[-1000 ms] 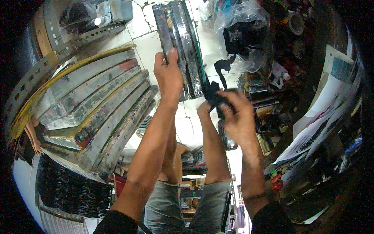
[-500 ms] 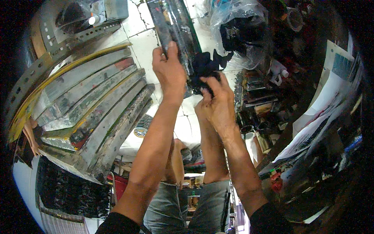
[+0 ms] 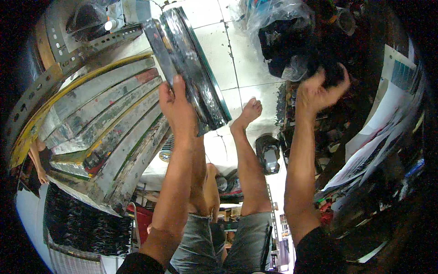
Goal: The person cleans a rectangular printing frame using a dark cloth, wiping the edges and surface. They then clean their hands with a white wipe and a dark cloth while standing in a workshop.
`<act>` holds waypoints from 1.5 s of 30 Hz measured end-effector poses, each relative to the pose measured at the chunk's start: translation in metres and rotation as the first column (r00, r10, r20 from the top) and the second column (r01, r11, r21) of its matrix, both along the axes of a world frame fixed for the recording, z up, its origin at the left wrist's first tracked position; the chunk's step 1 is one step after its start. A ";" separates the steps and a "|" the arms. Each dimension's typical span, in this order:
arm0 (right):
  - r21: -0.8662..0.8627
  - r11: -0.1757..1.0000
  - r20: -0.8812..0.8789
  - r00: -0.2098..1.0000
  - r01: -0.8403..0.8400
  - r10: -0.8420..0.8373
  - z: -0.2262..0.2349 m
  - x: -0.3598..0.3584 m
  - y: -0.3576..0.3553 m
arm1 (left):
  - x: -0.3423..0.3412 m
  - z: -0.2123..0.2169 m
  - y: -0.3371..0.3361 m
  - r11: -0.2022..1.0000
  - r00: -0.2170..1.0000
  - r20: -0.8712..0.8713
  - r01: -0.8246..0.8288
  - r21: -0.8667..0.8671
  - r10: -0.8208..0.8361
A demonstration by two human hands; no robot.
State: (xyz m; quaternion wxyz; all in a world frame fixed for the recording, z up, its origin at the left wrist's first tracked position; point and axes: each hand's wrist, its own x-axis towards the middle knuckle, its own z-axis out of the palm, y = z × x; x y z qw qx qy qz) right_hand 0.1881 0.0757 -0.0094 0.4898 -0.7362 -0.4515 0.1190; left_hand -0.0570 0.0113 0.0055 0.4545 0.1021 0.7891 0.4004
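Long dark panel, glossy-faced and edged in teal, slants up and away from the left hand, which is closed on its near left edge, thumb and fingers clasping the rim. Its near end lies just right of that hand; whether any part rests on the floor cannot be told. Half a second ago the right hand was pressing a black cloth to the panel's near right side; now it is off to the right, well apart, and the panel has swung left, leaving its shiny face uncovered and only the left hand on it. The right hand's thumb and fingers curve apart, with dark material showing between them, though whether they grip it cannot be told against the dark background. Beyond the right hand, up and to its left, sits a clear plastic bag with a black bundle inside. White floor tiles stretch between the hands, above a bare foot. Paint-worn frames are stacked left of the left hand. No lettering is legible on the panel; farther right of the right hand, loose sheets carry dark printed marks.
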 end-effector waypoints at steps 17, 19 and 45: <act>-0.563 0.742 0.034 0.887 -0.364 0.461 -0.128 0.030 0.015 | 0.012 -0.008 -0.078 0.983 0.973 0.182 -0.114 -0.142 0.139; -0.554 0.813 0.262 0.889 -0.182 0.377 -0.110 0.011 0.000 | 0.010 -0.004 -0.077 0.981 0.983 0.153 -0.070 -0.184 0.099; -0.656 0.742 -0.329 0.937 -0.138 -0.116 -0.182 0.117 0.091 | 0.024 0.012 -0.084 0.983 0.947 0.301 -0.063 -0.174 0.114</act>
